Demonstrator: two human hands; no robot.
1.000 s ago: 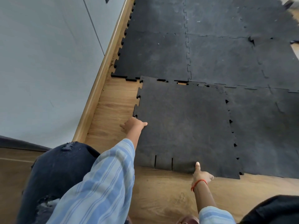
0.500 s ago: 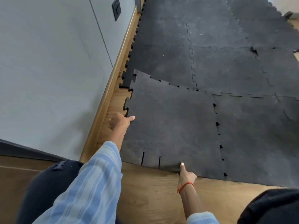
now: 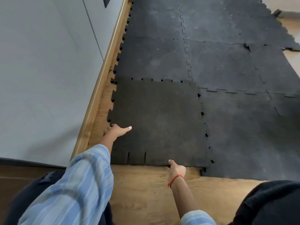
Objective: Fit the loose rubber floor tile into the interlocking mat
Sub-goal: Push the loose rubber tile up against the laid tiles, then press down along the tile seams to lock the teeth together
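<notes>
I see my left hand (image 3: 117, 131) gripping the tile (image 3: 155, 120) edge at nine o'clock, right hand (image 3: 176, 169) pinching its six o'clock edge; bare floor (image 3: 146, 192) behind.

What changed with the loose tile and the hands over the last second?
The loose tile slid left toward the skirting board, its far edge now aligned with the mat. Left hand stays on its left edge, right hand on its near edge.

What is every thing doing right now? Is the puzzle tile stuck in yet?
Loose tile: flat in the corner gap, small holes showing along its far and right seams.
Mat: laid flat, other tiles joined.
Left hand: on the tile's left edge.
Right hand: at the tile's near edge.
Red thread: around right wrist.
</notes>
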